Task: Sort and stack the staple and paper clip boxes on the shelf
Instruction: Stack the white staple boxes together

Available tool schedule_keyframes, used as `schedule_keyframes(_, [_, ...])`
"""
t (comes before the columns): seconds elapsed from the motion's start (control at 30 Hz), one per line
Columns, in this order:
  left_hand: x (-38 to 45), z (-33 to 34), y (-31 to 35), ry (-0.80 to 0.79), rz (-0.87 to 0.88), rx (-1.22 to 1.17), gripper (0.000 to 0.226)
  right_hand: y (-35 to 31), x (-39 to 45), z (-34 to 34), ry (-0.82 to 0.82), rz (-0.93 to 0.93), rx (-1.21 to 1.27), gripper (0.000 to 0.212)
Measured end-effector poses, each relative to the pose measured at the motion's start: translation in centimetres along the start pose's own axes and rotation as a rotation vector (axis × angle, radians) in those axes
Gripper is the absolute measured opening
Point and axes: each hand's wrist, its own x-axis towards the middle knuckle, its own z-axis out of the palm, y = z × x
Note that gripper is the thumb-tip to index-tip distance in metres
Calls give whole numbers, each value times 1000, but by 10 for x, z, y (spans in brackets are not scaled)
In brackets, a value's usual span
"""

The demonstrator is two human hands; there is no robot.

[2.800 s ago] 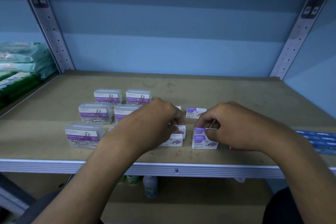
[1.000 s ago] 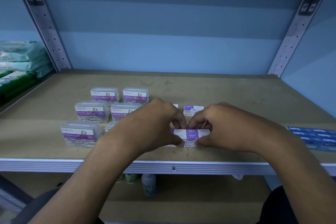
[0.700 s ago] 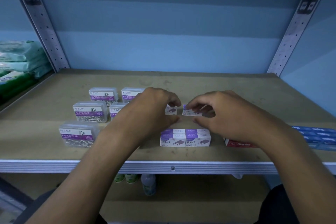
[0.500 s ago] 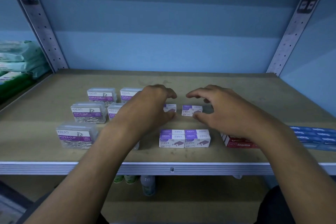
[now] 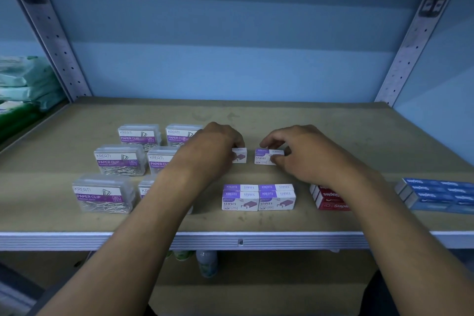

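Note:
Several clear paper clip boxes (image 5: 119,159) with purple labels stand in rows on the left of the wooden shelf (image 5: 307,120). A block of white and purple staple boxes (image 5: 257,197) sits near the front edge. Behind it, my left hand (image 5: 213,151) grips a small staple box (image 5: 239,155), mostly hidden by my fingers. My right hand (image 5: 300,154) pinches another staple box (image 5: 265,158) between thumb and fingers. Both boxes rest on the shelf, a small gap apart.
Red staple boxes (image 5: 331,199) and blue staple boxes (image 5: 436,194) lie at the front right. Green and white packs (image 5: 23,90) fill the neighbouring shelf on the left. Metal uprights (image 5: 51,31) stand at the back corners. Bottles (image 5: 206,263) show on the shelf below.
Both hands left the front block of staple boxes, reached back and closed on the two single staple boxes behind it.

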Motion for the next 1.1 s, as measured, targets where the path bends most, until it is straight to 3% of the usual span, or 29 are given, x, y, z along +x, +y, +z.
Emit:
schedule_keyframes(0.63, [-28,-15,14,-2,41,-68,28,-12,-18,-10,53,-47,40,25])
schedule_keyframes(1.1, [-44,-19,22,-27,95,-13,29,-23,-43,-20,-33,-33,25,22])
